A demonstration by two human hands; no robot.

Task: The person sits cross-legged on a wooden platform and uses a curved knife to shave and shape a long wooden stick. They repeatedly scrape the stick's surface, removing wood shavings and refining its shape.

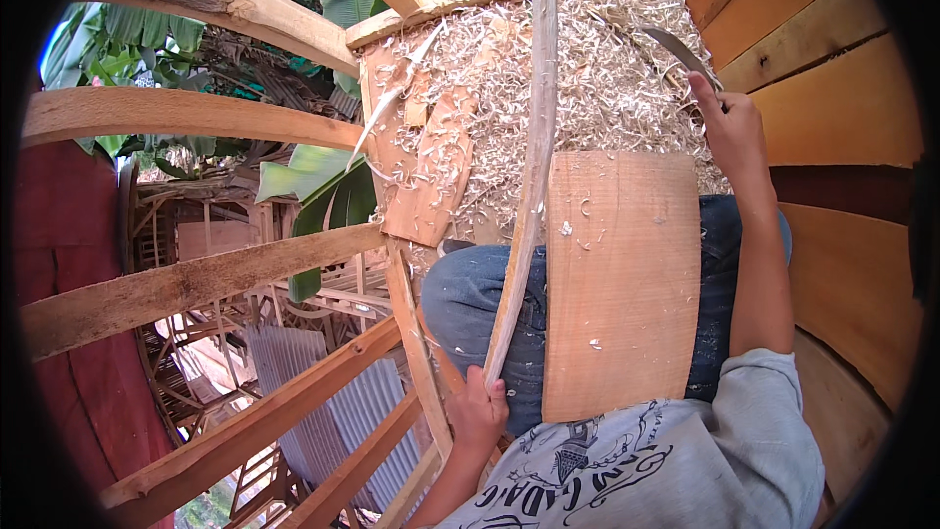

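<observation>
My left hand (477, 414) is closed around the lower end of a long pale wooden pole (540, 118). The pole slants up past my left thigh and runs beyond the far edge of the platform. In my right hand (732, 127), raised at the right, is a knife; its curved dark blade (678, 49) points up and to the left, apart from the pole. The handle is mostly hidden in my fist, and my index finger lies along it. A wide flat wooden board (622, 284) rests across my lap, with a few curls of shaving on it.
Curled wood shavings (597, 69) thickly cover the platform ahead, beside loose planks (446, 167). Wooden rails (196, 279) stand on the left, with corrugated sheets (313, 411) lower down outside. A plank wall (832, 88) closes the right side. Banana leaves (323, 186) hang beyond the rails.
</observation>
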